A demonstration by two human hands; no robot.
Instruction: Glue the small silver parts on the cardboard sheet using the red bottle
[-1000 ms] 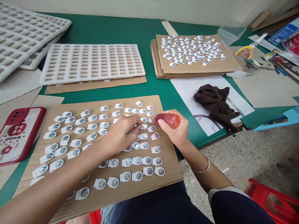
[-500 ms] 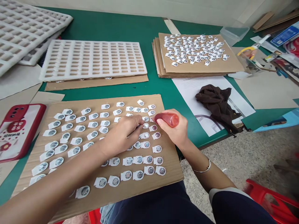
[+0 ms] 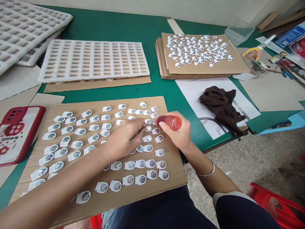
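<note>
Cardboard (image 3: 175, 181) edge just right of round pieces (image 3: 163, 175), right hand (image 3: 179, 135) curled round red bottle (image 3: 172, 122), left hand (image 3: 126, 136) nearly closed on thin tool (image 3: 131, 139)

Seeing a cardboard sheet (image 3: 175, 179) right up front with small round parts (image 3: 140, 179) on it, just right of a phone (image 3: 20, 133). Behind, a slotted tray (image 3: 90, 60) on more cardboard (image 3: 133, 81), left of a cardboard stack (image 3: 235, 68). Plus a cloth (image 3: 219, 101) on paper (image 3: 190, 100), in front of that stack.

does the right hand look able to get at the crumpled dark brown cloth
Probably yes: nothing stands between the right hand and the cloth, though the hand holds a translucent red bottle it may need to put down.
</note>
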